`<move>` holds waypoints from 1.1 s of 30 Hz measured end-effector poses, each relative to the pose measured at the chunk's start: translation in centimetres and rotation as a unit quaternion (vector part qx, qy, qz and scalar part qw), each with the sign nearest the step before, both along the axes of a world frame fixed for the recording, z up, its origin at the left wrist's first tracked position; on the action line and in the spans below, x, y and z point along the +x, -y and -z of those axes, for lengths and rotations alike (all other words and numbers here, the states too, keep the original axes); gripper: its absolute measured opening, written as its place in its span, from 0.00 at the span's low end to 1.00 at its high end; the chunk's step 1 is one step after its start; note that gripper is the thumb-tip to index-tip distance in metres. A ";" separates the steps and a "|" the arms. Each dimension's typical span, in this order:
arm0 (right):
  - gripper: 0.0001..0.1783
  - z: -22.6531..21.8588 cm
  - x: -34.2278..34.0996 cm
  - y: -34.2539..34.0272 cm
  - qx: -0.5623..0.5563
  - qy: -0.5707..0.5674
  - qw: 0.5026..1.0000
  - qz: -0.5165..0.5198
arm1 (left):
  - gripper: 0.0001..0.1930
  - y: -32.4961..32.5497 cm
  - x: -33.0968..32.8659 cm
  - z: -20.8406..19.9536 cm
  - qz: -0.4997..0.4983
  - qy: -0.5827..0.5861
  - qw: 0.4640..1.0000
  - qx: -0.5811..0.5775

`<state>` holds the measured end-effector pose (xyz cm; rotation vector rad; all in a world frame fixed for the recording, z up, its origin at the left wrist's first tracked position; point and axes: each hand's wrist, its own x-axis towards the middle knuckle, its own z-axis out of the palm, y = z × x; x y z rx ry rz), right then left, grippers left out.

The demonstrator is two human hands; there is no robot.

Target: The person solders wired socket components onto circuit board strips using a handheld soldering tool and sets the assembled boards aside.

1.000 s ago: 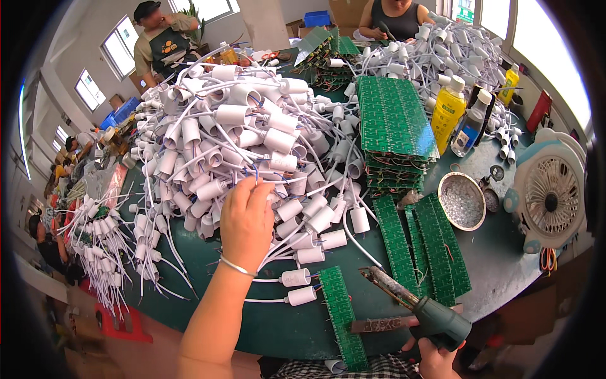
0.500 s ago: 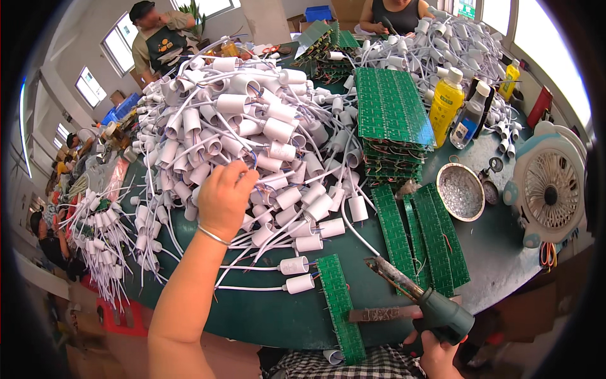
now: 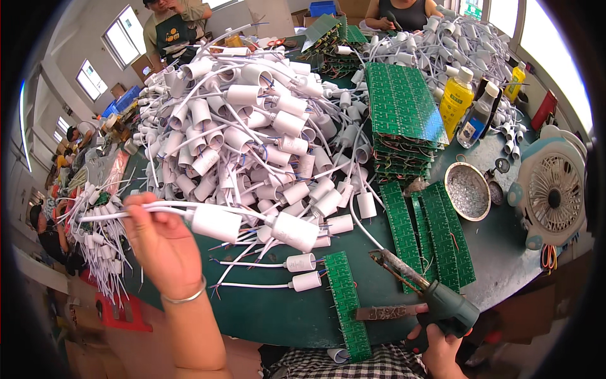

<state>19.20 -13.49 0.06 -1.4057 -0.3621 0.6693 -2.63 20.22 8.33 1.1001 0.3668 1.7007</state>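
Observation:
My left hand (image 3: pixel 163 249), wearing a bangle, pinches the white cables of two white lamp holders (image 3: pixel 293 232). They hang in the air to its right, in front of the big pile of lamp holders (image 3: pixel 233 136). My right hand (image 3: pixel 437 348) is wrapped round the handle of a green soldering gun (image 3: pixel 449 308), its metal nozzle angled up and left. A narrow green circuit board (image 3: pixel 348 309) lies at the table's near edge. Two lamp holders (image 3: pixel 307 281) lie at its upper left end, blue wires against it. A flat brownish metal bar (image 3: pixel 390 312) crosses beside the board.
More board strips (image 3: pixel 445 237) and a tall stack of green boards (image 3: pixel 406 104) lie right of the pile. Beyond are a metal bowl (image 3: pixel 468 191), yellow bottle (image 3: pixel 456 101), clear bottle (image 3: pixel 475 120) and small fan (image 3: pixel 551 192). Other people work at the far side.
My left hand has moved from the pile toward the left and nearer, drawing out two lamp holders by their cables. The right hand still holds the soldering gun in about the same place.

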 end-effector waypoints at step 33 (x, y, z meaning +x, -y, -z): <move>0.29 -0.7 0.5 -0.3 -0.035 -0.001 0.999 -0.029 | 0.18 8.1 -1.0 5.3 -0.010 -0.629 0.708 0.320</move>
